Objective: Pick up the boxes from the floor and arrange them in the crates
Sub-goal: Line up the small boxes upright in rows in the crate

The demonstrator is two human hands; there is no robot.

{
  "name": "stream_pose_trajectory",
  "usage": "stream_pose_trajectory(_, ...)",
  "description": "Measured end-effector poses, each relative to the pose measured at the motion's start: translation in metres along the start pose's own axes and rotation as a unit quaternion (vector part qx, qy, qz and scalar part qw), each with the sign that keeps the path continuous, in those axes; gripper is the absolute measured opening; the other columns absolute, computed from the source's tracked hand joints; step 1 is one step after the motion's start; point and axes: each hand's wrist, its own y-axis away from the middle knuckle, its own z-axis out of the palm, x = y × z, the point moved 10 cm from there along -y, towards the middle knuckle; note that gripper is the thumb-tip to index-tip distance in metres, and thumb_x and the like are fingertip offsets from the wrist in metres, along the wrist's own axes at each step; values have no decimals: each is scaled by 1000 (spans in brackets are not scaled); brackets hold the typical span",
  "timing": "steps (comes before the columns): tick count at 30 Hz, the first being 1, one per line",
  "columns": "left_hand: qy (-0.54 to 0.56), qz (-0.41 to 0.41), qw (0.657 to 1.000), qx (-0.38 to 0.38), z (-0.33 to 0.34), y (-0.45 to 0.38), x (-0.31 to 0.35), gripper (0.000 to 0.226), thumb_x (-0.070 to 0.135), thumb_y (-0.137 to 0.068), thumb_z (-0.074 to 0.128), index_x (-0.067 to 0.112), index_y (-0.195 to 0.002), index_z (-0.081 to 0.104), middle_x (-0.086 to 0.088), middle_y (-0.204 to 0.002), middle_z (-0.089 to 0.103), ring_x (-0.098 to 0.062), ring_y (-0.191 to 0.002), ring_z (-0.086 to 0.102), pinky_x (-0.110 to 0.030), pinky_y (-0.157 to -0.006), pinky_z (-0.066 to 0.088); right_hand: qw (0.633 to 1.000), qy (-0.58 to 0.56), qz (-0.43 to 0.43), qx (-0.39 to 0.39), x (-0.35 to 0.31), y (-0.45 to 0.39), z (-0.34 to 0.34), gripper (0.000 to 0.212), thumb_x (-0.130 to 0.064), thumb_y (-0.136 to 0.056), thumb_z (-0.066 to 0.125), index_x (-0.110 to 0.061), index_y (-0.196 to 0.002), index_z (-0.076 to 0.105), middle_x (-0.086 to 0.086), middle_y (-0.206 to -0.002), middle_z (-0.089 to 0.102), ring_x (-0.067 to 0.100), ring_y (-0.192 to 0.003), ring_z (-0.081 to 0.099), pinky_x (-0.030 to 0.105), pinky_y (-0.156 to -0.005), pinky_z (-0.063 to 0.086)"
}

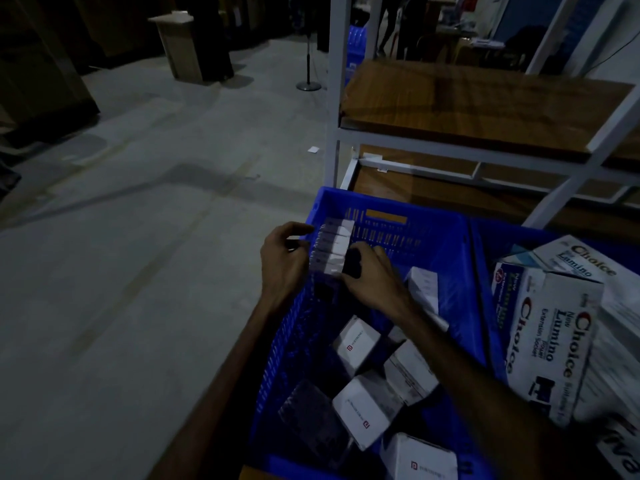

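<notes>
Blue crate, far-left corner: left hand and right hand clasp a stack of boxes, fingers closed. Step: arranging. Next, probably: seat stack flush.

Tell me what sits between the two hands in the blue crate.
In the head view, a row of small white boxes stands between the left hand and right hand, against the blue crate corner.

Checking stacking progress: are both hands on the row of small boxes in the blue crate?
Yes, left hand and right hand flank the row of small boxes.
</notes>
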Motion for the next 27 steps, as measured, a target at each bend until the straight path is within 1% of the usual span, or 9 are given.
stream_pose_trajectory(2,-3,1,1000,-2,1,-1,-2,27,0,-91,60,14,-110,74,-9,-105,76,-23,-86,76,-37,-71,64,997,59,-6,-49,-5,25,-6,68,-68,-85,67,-35,-140,42,6,-134,49,32,-121,57,46,-93,53)
stream_pose_trajectory(5,1,3,1000,-3,3,-2,-4,30,-3,-89,58,14,-108,74,-9,-103,77,-23,-83,76,-36,-67,64,979,165,-33,-112,-12,76,9,91,-81,-79,59,-43,-152,22,4,-142,41,32,-126,51,48,-95,51)
stream_pose_trajectory(10,-2,10,1000,5,4,0,0,30,-4,-88,59,10,-110,74,-9,-106,76,-20,-85,75,-27,-67,62,969,204,-34,-135,8,105,47,97,-58,-82,66,-36,-160,14,8,-142,38,34,-120,56,41,-88,51)
stream_pose_trajectory(14,-1,34,999,6,3,5,9,25,2,-89,63,9,-109,75,-2,-105,75,-14,-91,73,-30,-77,61,985,132,-29,-109,5,97,33,99,-53,-81,72,-38,-159,12,5,-132,48,26,-108,60,39,-81,54)
stream_pose_trajectory(18,19,59,998,-17,7,8,14,15,5,-90,68,15,-98,76,8,-92,75,0,-85,71,-13,-74,54,997,-23,-61,-47,-16,91,-19,99,-51,-75,83,-56,-147,15,0,-135,47,20,-112,56,46,-89,55)
stream_pose_trajectory(20,44,53,997,-34,10,6,11,13,3,-90,70,9,-100,77,0,-93,78,-7,-88,74,-21,-78,59,993,-81,-80,-13,-25,92,-47,105,-46,-71,89,-59,-146,17,-3,-136,45,18,-116,54,48,-93,54)
stream_pose_trajectory(23,119,-5,989,-87,24,5,0,14,0,-93,69,0,-106,75,-18,-99,78,-27,-90,75,-42,-83,61,980,-154,-121,19,-36,95,-81,114,-39,-68,94,-58,-149,16,-9,-134,45,14,-115,58,46,-92,59)
stream_pose_trajectory(25,166,-71,972,-152,41,12,-6,17,7,-97,66,-1,-110,75,-22,-103,77,-29,-88,73,-43,-81,58,970,-190,-149,36,-42,98,-97,116,-43,-66,93,-56,-152,16,-17,-134,46,3,-118,58,38,-92,60)
stream_pose_trajectory(27,227,-143,935,-231,59,27,-6,31,26,-103,59,2,-118,73,-23,-107,77,-30,-88,73,-39,-78,57,958,-224,-170,52,-46,99,-109,116,-48,-65,89,-51,-155,17,-19,-143,46,3,-128,55,38,-96,60)
